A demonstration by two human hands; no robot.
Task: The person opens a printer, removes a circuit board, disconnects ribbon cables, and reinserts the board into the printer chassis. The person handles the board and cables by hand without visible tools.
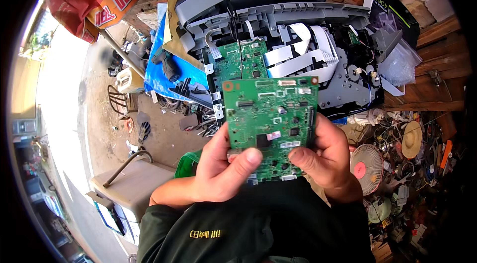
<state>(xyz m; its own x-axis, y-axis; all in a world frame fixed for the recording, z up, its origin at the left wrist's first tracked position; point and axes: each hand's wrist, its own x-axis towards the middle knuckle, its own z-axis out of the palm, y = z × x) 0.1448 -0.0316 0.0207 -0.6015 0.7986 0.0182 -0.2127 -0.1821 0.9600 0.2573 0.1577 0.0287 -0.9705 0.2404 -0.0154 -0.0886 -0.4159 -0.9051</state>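
Observation:
A green circuit board [248, 124] is held up in front of my body, its component side facing me. My left hand [223, 166] grips its lower left edge, with the thumb lying over the front. On the opposite edge my right hand [325, 156] is closed round the board, thumb pressed near the lower right. The fingers behind the board are hidden. Just beyond it lies an opened grey printer-like machine [348, 91], with white ribbon cables [298, 61] folded across it. Another green board [243, 59] is fitted in the machine's left part, partly covered by the held one.
A cordless drill [166, 64] lies on a blue sheet [156, 81] left of the machine. At the right stand a black box [397, 12] and a fan [366, 168] beside heaped parts. A beige cabinet [131, 183] is at the left. Loose tools and scraps cover the floor.

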